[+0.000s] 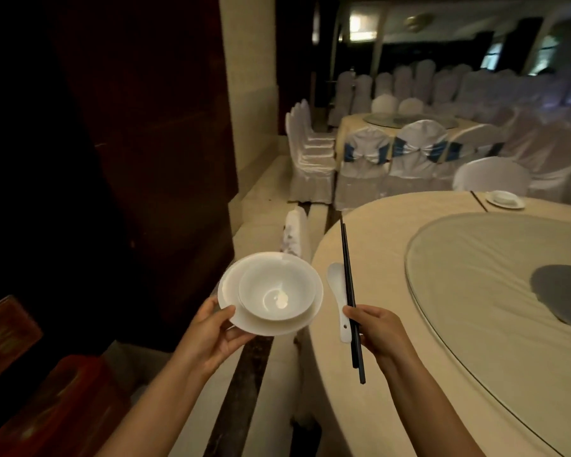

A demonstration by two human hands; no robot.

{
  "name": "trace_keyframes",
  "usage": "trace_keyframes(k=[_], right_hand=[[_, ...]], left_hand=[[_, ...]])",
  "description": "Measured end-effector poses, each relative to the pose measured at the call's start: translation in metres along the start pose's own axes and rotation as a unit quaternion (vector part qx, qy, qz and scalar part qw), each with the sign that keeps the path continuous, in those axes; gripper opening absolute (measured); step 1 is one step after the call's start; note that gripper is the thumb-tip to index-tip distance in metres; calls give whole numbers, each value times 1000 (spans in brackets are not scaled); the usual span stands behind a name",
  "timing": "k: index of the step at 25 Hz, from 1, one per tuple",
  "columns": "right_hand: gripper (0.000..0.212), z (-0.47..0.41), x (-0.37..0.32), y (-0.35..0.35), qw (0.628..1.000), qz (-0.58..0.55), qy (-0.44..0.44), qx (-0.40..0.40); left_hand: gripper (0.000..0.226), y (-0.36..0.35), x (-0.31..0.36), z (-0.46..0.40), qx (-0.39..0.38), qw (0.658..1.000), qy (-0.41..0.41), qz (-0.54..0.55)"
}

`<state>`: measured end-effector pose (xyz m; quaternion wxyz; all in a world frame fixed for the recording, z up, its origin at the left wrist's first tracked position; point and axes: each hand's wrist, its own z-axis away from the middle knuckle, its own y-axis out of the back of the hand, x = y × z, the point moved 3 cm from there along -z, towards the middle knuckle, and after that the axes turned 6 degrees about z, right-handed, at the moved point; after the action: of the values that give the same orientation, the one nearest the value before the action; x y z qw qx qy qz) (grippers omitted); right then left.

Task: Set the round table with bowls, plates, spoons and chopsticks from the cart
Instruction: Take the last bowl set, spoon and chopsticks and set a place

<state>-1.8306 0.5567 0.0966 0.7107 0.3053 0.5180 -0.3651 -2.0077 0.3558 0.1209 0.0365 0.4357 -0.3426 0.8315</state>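
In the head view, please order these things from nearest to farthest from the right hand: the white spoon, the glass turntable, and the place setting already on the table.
1. White spoon: gripped in the right hand, together with the black chopsticks.
2. Glass turntable: to the hand's right, on the round table.
3. Place setting: at the table's far edge, upper right.

No writing, label, brand mark or number can be read anywhere here; the white dishes and the cloth-covered surface carry no legible print.
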Motion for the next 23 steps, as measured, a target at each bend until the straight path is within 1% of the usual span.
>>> trace_keyframes(k=[3,7,9,13,16,19,21,23], right_hand=[[7,-33,-14,-2,998,-8,-3,60],[11,-89,-25,5,993,-33,3,117],[9,-122,-30,11,988,-45,7,147],[4,-194,-39,25,976,-72,10,204],[5,-229,-44,37,963,-94,7,253],[13,-252,-40,51,944,-105,-6,314],[17,-263,-32,58,932,-110,-18,345],[18,-276,-22,61,913,-129,-33,387]], left_hand=[[33,-27,21,-70,-37,998,50,-29],[22,-76,29,-163,-94,987,107,-68],[19,-107,30,-208,-125,980,116,-100],[29,-178,30,-295,-176,963,138,-151],[32,-223,24,-350,-218,944,159,-189],[32,-261,9,-403,-252,924,186,-221],[33,-285,-5,-436,-280,905,200,-249],[35,-306,-24,-473,-315,879,226,-276]])
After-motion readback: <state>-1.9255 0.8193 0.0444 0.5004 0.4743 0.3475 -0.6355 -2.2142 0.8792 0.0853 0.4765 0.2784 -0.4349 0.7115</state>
